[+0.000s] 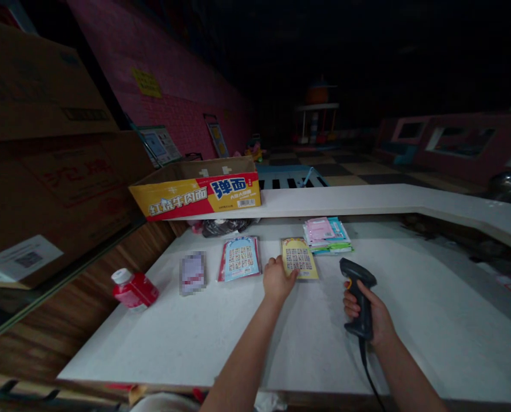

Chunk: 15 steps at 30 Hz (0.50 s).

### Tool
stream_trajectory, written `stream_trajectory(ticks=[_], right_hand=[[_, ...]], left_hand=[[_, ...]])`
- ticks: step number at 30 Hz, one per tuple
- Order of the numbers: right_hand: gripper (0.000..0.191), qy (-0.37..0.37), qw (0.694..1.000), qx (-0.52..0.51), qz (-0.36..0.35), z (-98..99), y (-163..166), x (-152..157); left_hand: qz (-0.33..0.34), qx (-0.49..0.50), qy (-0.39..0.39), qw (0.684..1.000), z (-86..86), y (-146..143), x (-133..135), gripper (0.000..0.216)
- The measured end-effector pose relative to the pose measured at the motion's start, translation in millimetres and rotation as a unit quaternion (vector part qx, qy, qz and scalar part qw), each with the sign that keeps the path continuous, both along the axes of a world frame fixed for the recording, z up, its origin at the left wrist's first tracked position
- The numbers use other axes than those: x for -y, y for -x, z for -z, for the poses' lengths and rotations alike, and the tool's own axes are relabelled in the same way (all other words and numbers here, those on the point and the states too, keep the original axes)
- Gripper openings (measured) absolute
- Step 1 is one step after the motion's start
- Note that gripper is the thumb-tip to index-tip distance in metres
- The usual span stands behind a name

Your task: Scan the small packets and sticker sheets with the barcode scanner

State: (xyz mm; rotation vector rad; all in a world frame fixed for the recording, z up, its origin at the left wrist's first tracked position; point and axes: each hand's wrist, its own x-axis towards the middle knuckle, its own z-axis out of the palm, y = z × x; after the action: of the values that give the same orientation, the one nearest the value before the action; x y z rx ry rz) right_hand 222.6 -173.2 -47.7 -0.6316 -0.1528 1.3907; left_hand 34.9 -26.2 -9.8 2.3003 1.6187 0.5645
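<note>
My right hand (pixel 377 315) is wrapped round the grip of a black barcode scanner (pixel 359 297), its cord trailing down to the table's front edge. The scanner's head points up and to the left. My left hand (pixel 278 278) is closed at the lower left edge of a yellow packet (pixel 298 260) printed with a grid of small pictures, the thumb lying over its corner. To the left of that hand lies a small stack of blue and red packets (pixel 240 258) with a similar grid. Behind the yellow packet sits a pile of pink, teal and green packets (pixel 327 233).
A red bottle with a white cap (pixel 135 289) and a blurred pack (pixel 193 273) are on the white table (pixel 186 349) at left. An open noodle carton (pixel 203 191) rests on the raised ledge (pixel 345 200) behind. Large cardboard boxes (pixel 53 189) are stacked at far left.
</note>
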Motion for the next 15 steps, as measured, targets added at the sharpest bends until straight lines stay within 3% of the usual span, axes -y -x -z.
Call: stream_trajectory(ticks=[4, 12, 15], right_hand=[[0.033, 0.0, 1.0, 0.006, -0.001, -1.3, 0, -1], [0.029, -0.002, 1.0, 0.003, -0.003, -2.9, 1, -2], [0.028, -0.006, 1.0, -0.001, -0.007, -3.1, 1, -2]], left_hand=[[-0.046, -0.031, 0.056, 0.997, 3.2, -5, -7, 0.057], [-0.073, 0.083, 0.082, 0.99, 15.2, 5, -11, 0.036], [-0.083, 0.096, 0.079, 0.989, 15.9, 6, -12, 0.018]])
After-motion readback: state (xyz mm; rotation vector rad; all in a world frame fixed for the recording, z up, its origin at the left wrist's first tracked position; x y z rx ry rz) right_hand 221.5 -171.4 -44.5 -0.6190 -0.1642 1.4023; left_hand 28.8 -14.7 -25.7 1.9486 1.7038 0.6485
